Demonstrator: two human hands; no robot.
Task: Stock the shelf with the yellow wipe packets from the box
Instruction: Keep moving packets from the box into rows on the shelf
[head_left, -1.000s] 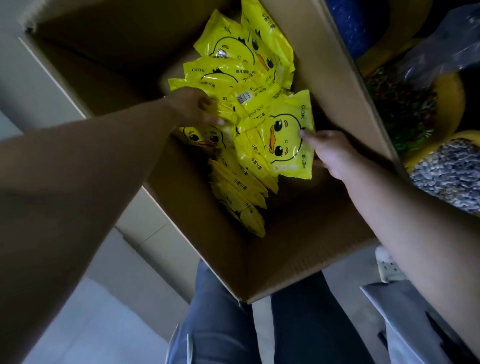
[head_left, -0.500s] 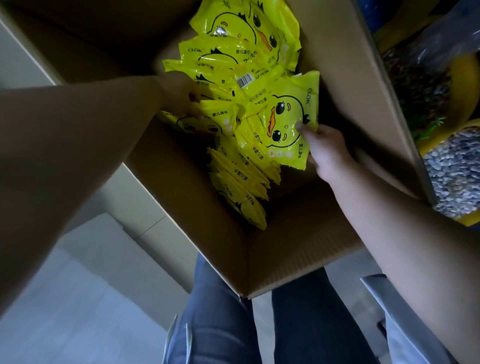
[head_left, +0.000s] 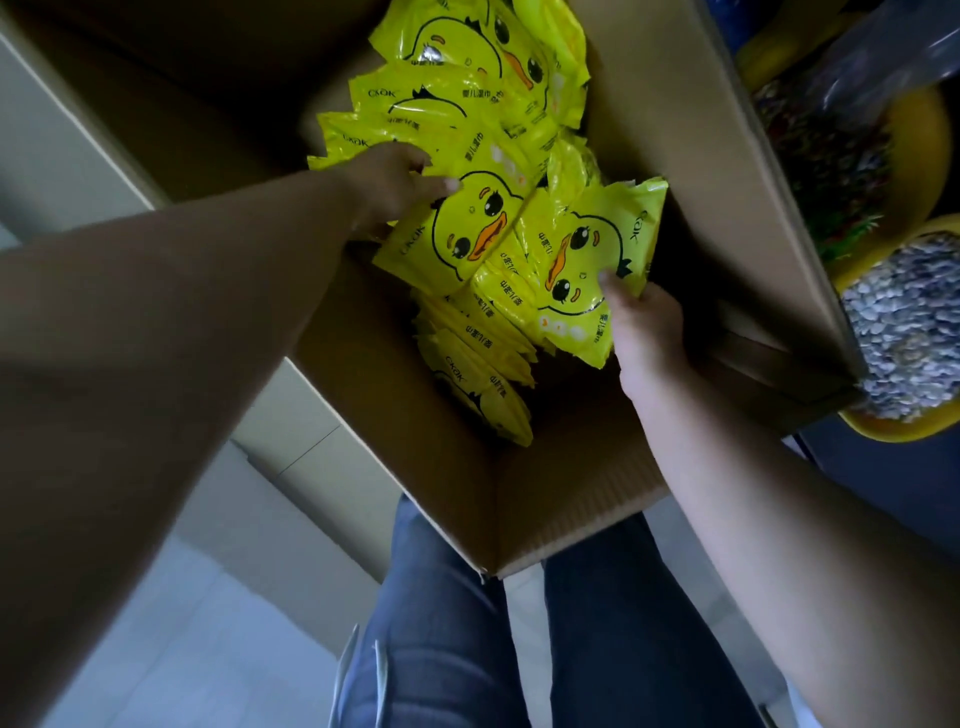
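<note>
Here, glossy yellow duck-printed wipe packets (head_left: 587, 270) are gripped by both hands, left (head_left: 387, 189) and right (head_left: 641, 325), inside the brown cardboard box (head_left: 561, 499); lifting them out toward the shelf is judged next.

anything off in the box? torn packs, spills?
No tears or spills visible. The yellow wipe packets lie jumbled at mixed angles in the cardboard box, not in rows. Left hand and right hand each grip a duck-faced packet.
</note>
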